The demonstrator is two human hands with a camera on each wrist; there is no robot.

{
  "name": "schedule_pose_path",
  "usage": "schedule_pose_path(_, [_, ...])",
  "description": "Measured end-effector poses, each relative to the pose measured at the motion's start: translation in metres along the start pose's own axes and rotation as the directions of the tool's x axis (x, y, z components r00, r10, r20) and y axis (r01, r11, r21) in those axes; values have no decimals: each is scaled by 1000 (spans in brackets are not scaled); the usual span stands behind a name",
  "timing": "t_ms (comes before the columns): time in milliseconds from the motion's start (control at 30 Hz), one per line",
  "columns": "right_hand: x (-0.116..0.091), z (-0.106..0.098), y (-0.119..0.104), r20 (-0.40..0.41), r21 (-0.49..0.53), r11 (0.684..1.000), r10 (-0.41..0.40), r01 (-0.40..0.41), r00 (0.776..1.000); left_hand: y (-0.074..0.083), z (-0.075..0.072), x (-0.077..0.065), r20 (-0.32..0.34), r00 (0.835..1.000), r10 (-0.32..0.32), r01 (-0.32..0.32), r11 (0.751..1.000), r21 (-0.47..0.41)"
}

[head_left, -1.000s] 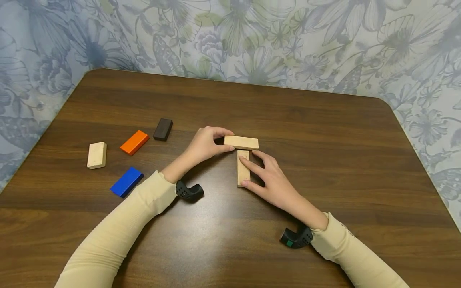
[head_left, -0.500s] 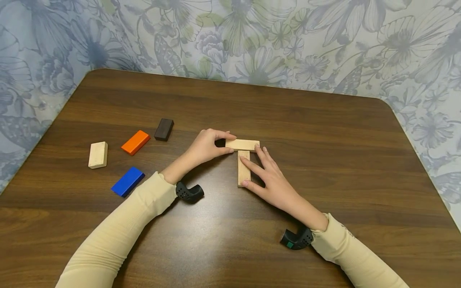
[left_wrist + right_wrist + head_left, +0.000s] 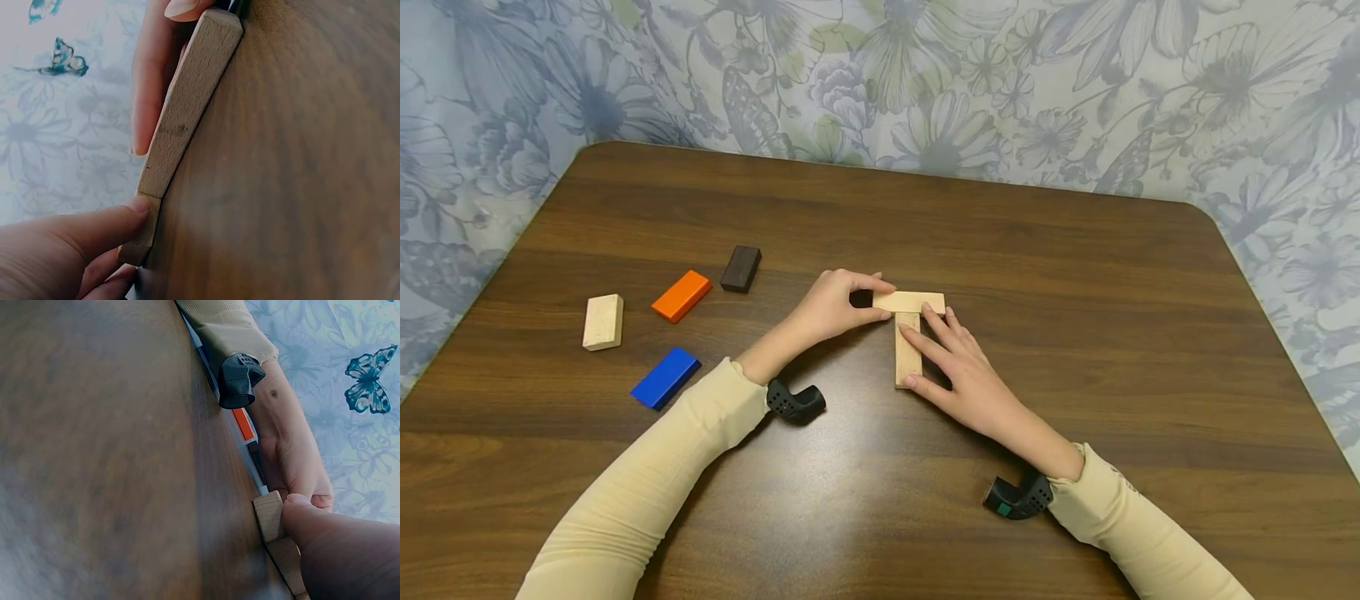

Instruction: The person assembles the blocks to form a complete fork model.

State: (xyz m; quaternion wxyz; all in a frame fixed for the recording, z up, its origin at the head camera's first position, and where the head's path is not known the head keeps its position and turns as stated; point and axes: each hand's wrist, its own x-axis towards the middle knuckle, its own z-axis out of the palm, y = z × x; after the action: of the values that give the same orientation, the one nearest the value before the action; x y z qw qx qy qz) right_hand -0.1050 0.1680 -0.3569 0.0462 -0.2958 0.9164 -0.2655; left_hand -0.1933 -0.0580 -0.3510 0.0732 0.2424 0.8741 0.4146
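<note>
Oblong near block (image 3: 907, 359) of grained wood, met crosswise by a matching far block (image 3: 910, 301) on the table (image 3: 880, 508).
Both are touched by the right hand (image 3: 972, 382), fingers spread; the far block's left end is pinched by the left hand (image 3: 831, 305).

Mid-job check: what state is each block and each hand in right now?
Crosswise block: lying, left end pinched.
Lengthwise block: lying, far end against the crosswise block.
Pale block at far left: flat, unheld.
Orange block: flat, unheld.
Blue block: flat, unheld.
Dark block: flat, unheld.
Left hand: pinching the crosswise block.
Right hand: resting on the lengthwise block, a finger at the crosswise block.
</note>
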Motion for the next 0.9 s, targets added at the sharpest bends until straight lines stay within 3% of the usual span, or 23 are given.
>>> schedule_pose_path(400, [-5, 19, -16, -15, -38, 999, 28, -28, 1000, -10, -2, -15, 27, 998, 62, -62, 998, 0])
schedule_pose_path(900, [-13, 15, -33, -24, -29, 999, 28, -29, 999, 0, -7, -30, 56, 998, 40, -39, 999, -16])
